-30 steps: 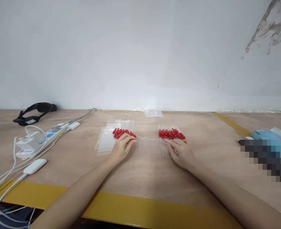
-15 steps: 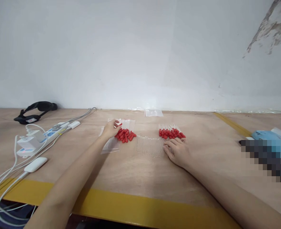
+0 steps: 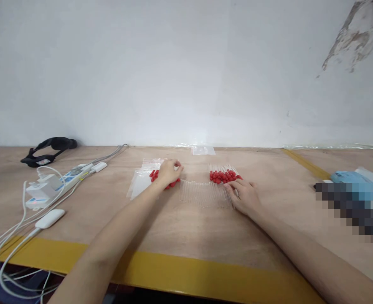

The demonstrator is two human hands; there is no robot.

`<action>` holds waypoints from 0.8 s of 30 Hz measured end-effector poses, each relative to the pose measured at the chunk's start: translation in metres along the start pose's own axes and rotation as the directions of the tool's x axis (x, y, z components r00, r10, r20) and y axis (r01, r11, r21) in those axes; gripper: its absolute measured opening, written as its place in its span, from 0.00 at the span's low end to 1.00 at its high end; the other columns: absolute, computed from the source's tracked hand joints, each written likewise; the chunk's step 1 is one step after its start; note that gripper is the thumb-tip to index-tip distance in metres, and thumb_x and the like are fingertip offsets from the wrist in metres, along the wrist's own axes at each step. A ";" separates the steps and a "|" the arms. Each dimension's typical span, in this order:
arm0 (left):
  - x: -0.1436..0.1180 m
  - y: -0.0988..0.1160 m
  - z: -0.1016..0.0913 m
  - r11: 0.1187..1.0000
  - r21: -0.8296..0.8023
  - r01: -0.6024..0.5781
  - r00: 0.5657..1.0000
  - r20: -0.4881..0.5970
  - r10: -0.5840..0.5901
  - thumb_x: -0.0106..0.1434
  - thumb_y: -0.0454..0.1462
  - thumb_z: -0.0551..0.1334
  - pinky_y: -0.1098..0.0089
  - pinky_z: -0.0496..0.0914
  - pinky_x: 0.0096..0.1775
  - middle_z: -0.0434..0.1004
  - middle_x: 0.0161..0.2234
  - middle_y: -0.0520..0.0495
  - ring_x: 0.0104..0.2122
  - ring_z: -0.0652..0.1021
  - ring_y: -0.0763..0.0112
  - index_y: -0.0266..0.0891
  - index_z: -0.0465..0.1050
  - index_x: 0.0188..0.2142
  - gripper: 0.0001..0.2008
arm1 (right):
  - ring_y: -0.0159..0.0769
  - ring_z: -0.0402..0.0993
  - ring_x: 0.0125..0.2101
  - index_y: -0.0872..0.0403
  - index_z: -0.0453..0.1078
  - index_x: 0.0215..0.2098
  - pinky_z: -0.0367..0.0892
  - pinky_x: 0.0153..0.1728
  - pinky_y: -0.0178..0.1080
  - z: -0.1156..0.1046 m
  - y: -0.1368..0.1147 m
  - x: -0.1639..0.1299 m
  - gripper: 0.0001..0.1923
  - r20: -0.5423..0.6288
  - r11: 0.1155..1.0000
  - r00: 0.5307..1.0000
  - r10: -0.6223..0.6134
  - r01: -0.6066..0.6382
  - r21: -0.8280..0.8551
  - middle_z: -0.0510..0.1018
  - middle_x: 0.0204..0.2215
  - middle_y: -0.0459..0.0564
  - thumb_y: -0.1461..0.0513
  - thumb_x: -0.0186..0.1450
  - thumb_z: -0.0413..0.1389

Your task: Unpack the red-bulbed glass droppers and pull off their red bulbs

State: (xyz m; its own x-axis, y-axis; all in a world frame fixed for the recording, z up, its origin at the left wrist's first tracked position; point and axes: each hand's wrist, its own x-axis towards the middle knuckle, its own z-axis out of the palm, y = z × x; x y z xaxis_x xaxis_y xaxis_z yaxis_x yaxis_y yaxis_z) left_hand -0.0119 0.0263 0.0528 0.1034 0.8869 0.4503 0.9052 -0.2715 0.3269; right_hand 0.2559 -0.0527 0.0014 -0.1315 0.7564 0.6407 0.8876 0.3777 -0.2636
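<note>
Left hand curled over red caps, right hand flat on clear tubes

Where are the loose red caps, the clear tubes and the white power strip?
loose red caps (image 3: 153, 174), head view, left end of the pile.
clear tubes (image 3: 202, 193), head view, middle of the row.
white power strip (image 3: 66, 178), head view, its top face.

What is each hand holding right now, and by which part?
Left hand rests on the red caps, right hand on the clear tubes; any grip cannot be told.
</note>
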 end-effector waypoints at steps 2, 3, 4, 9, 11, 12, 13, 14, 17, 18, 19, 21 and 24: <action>0.000 0.027 0.015 1.000 -0.003 -0.022 0.998 0.065 0.022 0.55 0.41 0.57 0.69 0.62 0.44 0.73 0.35 0.47 0.41 0.71 0.65 0.40 0.72 0.30 0.08 | 0.31 0.68 0.29 0.54 0.69 0.26 0.49 0.33 0.35 -0.002 0.012 0.002 0.20 0.015 0.996 0.996 0.093 -0.094 0.008 0.74 0.24 0.46 0.53 0.64 0.42; 0.001 0.039 0.022 1.000 -0.005 -0.022 0.995 0.094 0.022 0.54 0.41 0.58 0.68 0.62 0.44 0.74 0.35 0.46 0.41 0.71 0.64 0.40 0.72 0.29 0.09 | 0.31 0.67 0.28 0.54 0.68 0.24 0.49 0.31 0.35 -0.003 0.018 0.003 0.21 0.028 0.990 0.990 0.142 -0.142 0.014 0.73 0.23 0.46 0.52 0.64 0.41; 0.001 0.050 0.030 1.000 -0.008 -0.013 0.992 0.122 0.014 0.53 0.43 0.59 0.67 0.62 0.44 0.74 0.36 0.45 0.42 0.71 0.62 0.40 0.73 0.29 0.09 | 0.31 0.66 0.26 0.55 0.67 0.22 0.49 0.29 0.34 -0.004 0.024 0.004 0.22 0.046 0.982 0.981 0.189 -0.190 0.021 0.72 0.21 0.46 0.52 0.64 0.40; 0.010 0.081 0.057 0.990 -0.025 0.140 0.953 0.275 -0.128 0.53 0.51 0.56 0.64 0.65 0.39 0.76 0.32 0.41 0.39 0.74 0.56 0.38 0.74 0.26 0.19 | 0.32 0.66 0.24 0.54 0.65 0.19 0.49 0.25 0.33 -0.004 0.037 0.007 0.23 0.125 0.941 0.935 0.331 -0.336 0.023 0.72 0.20 0.47 0.50 0.62 0.40; 0.015 0.084 0.064 0.979 -0.039 0.200 0.925 0.337 -0.175 0.52 0.52 0.56 0.66 0.66 0.37 0.77 0.29 0.41 0.35 0.75 0.57 0.38 0.74 0.25 0.20 | 0.32 0.65 0.24 0.54 0.66 0.20 0.49 0.25 0.32 -0.001 0.038 0.007 0.23 0.133 0.938 0.931 0.339 -0.346 0.031 0.71 0.20 0.47 0.50 0.61 0.41; 0.017 0.084 0.067 0.974 -0.050 0.223 0.913 0.360 -0.191 0.51 0.52 0.57 0.67 0.66 0.35 0.77 0.28 0.41 0.34 0.76 0.59 0.38 0.74 0.25 0.19 | 0.32 0.65 0.23 0.54 0.66 0.20 0.50 0.24 0.32 0.001 0.039 0.007 0.23 0.136 0.937 0.931 0.339 -0.347 0.046 0.71 0.19 0.47 0.49 0.61 0.41; 0.019 0.084 0.070 0.968 -0.061 0.243 0.903 0.378 -0.203 0.50 0.51 0.58 0.69 0.67 0.34 0.77 0.28 0.42 0.33 0.76 0.60 0.38 0.74 0.25 0.18 | 0.32 0.64 0.22 0.54 0.67 0.21 0.50 0.24 0.32 0.003 0.040 0.007 0.23 0.143 0.934 0.930 0.339 -0.352 0.070 0.70 0.18 0.46 0.49 0.61 0.41; 0.021 0.084 0.072 0.963 -0.073 0.261 0.896 0.390 -0.214 0.50 0.50 0.59 0.70 0.67 0.33 0.77 0.27 0.43 0.32 0.76 0.62 0.37 0.74 0.25 0.17 | 0.31 0.64 0.21 0.55 0.67 0.21 0.50 0.23 0.32 0.005 0.041 0.007 0.23 0.153 0.928 0.927 0.341 -0.358 0.099 0.69 0.17 0.46 0.49 0.61 0.41; 0.023 0.083 0.077 0.946 -0.111 0.304 0.888 0.391 -0.240 0.50 0.46 0.59 0.72 0.66 0.30 0.77 0.27 0.42 0.29 0.76 0.64 0.35 0.74 0.25 0.15 | 0.31 0.62 0.19 0.55 0.68 0.22 0.51 0.21 0.32 0.011 0.044 0.006 0.23 0.184 0.909 0.920 0.346 -0.377 0.178 0.67 0.15 0.45 0.49 0.60 0.42; 0.024 0.082 0.078 0.941 -0.126 0.314 0.891 0.382 -0.246 0.50 0.45 0.59 0.71 0.66 0.29 0.77 0.27 0.42 0.29 0.76 0.64 0.35 0.74 0.25 0.14 | 0.31 0.62 0.19 0.55 0.68 0.23 0.52 0.21 0.32 0.012 0.044 0.006 0.22 0.184 0.906 0.921 0.342 -0.376 0.197 0.67 0.16 0.45 0.49 0.60 0.43; 0.024 0.081 0.078 0.936 -0.145 0.320 0.895 0.371 -0.249 0.51 0.44 0.58 0.71 0.65 0.28 0.76 0.26 0.42 0.28 0.76 0.64 0.34 0.73 0.25 0.14 | 0.31 0.62 0.19 0.55 0.69 0.24 0.52 0.22 0.32 0.013 0.044 0.006 0.21 0.181 0.905 0.925 0.334 -0.368 0.213 0.68 0.16 0.45 0.49 0.59 0.43; 0.023 0.078 0.076 0.928 -0.186 0.324 0.907 0.342 -0.248 0.52 0.42 0.57 0.71 0.65 0.28 0.76 0.26 0.43 0.28 0.75 0.65 0.35 0.73 0.25 0.13 | 0.32 0.63 0.20 0.55 0.69 0.26 0.54 0.22 0.32 0.015 0.044 0.006 0.20 0.178 0.908 0.935 0.306 -0.343 0.243 0.69 0.18 0.46 0.50 0.59 0.44; 0.019 0.070 0.066 0.918 -0.256 0.304 0.931 0.285 -0.229 0.54 0.41 0.55 0.72 0.64 0.28 0.75 0.25 0.46 0.28 0.75 0.67 0.36 0.72 0.24 0.12 | 0.32 0.64 0.21 0.55 0.69 0.26 0.56 0.23 0.33 0.016 0.042 0.006 0.19 0.189 0.904 0.946 0.262 -0.309 0.294 0.71 0.20 0.47 0.51 0.59 0.44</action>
State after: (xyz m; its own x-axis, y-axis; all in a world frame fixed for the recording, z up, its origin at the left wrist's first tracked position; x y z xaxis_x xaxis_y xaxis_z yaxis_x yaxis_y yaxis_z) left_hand 0.0806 0.0490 0.0300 0.0064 0.9942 0.1069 0.7566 -0.0747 0.6496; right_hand 0.2853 -0.0240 -0.0174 0.0249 0.9156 0.4014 0.7133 0.2650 -0.6488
